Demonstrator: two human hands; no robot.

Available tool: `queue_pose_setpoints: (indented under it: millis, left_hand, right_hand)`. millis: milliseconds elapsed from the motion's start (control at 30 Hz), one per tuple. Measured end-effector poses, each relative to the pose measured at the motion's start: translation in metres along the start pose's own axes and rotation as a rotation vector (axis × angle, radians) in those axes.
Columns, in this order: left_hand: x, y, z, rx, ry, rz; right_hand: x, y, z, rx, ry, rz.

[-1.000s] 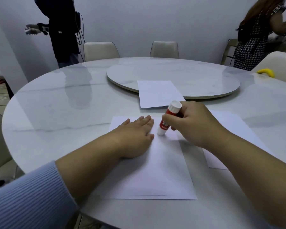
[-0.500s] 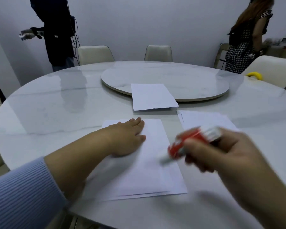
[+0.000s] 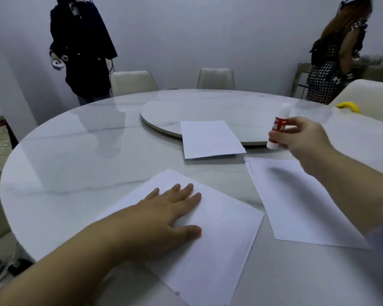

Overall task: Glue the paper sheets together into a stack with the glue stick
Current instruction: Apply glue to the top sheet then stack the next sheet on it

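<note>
With the left hand (image 3: pixel 164 214) flat and fingers straight on the near stack (image 3: pixel 212 235), looks like gluing is under way but not finished. At least 2 sheet edges showing at the stack's right side, skewed on the tabletop (image 3: pixel 75 162), corner pointing away. Cannot tell whether those layers are bonded or just lying together.

Over on the right: right hand (image 3: pixel 301 138) lifted clear of the paper, fingers curled round the glue stick (image 3: pixel 278 127), held roughly upright above the edge of the turntable (image 3: pixel 208 107). White at both ends, red label in the middle; cannot tell whether capped or open, a bit blurred.

Still to go, judging by what lies about: loose sheets (image 3: pixel 296 199) just right of the stack, under the right forearm, with a second edge peeking out at the top left, so probably 2 there. Another sheet (image 3: pixel 208 139) farther off, partly resting on the turntable rim, again with a hint of a layer beneath.

So roughly: a first join or 2 likely made, several sheets unjoined. Next up, probably: glue on the top sheet, fresh sheet from the right pile laid over, edges squared, pressed down. Worth watching the skew, since a crooked base means a crooked stack.
</note>
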State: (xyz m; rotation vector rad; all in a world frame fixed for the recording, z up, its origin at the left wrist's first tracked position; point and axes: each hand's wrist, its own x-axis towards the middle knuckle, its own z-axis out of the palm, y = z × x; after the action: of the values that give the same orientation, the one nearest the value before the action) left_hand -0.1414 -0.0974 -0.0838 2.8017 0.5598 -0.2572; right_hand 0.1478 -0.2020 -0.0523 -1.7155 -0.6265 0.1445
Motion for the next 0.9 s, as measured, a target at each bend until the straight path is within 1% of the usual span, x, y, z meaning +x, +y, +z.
queue_pose_setpoints:
  millis: [33, 100, 233, 333, 433, 467, 500, 567, 600, 633, 667, 800, 900]
  left_hand:
    - [0.001, 0.006, 0.003, 0.017, 0.025, -0.039]
    - [0.003, 0.018, 0.009, 0.018, 0.050, -0.119]
    - [0.011, 0.037, 0.018, 0.032, 0.098, -0.255]
    - [0.012, 0.042, 0.022, 0.042, 0.128, -0.302]
    - [0.012, 0.042, 0.022, 0.054, 0.137, -0.318]
    - [0.013, 0.041, 0.021, 0.046, 0.140, -0.319]
    - [0.013, 0.041, 0.021, 0.037, 0.143, -0.321]
    - [0.014, 0.042, 0.021, 0.031, 0.148, -0.328]
    - [0.015, 0.042, 0.021, 0.031, 0.149, -0.333]
    - [0.015, 0.042, 0.021, 0.030, 0.147, -0.339]
    - [0.016, 0.043, 0.020, 0.029, 0.144, -0.344]
    - [0.018, 0.045, 0.018, 0.015, 0.134, -0.367]
    - [0.022, 0.047, 0.016, 0.013, 0.121, -0.388]
  right_hand:
    - [0.005, 0.005, 0.006, -0.106, 0.025, 0.007]
    - [0.014, 0.012, 0.015, -0.213, 0.058, 0.028]
    - [0.029, 0.024, 0.020, -0.282, 0.039, 0.083]
    - [0.032, 0.029, 0.019, -0.311, 0.038, 0.091]
    - [0.027, 0.015, -0.002, -0.293, 0.027, 0.133]
    - [0.023, 0.008, -0.015, -0.331, -0.031, 0.139]
    - [0.017, 0.002, -0.028, -0.437, -0.141, 0.147]
    - [-0.005, -0.008, -0.049, -0.835, -0.449, 0.165]
    - [-0.016, -0.007, -0.054, -1.020, -0.554, 0.164]
    - [-0.024, -0.004, -0.058, -1.138, -0.588, 0.147]
    - [-0.030, -0.001, -0.061, -1.162, -0.566, 0.131]
    - [-0.045, 0.006, -0.065, -1.075, -0.382, 0.007]
    - [-0.055, 0.006, -0.065, -1.207, -0.242, -0.138]
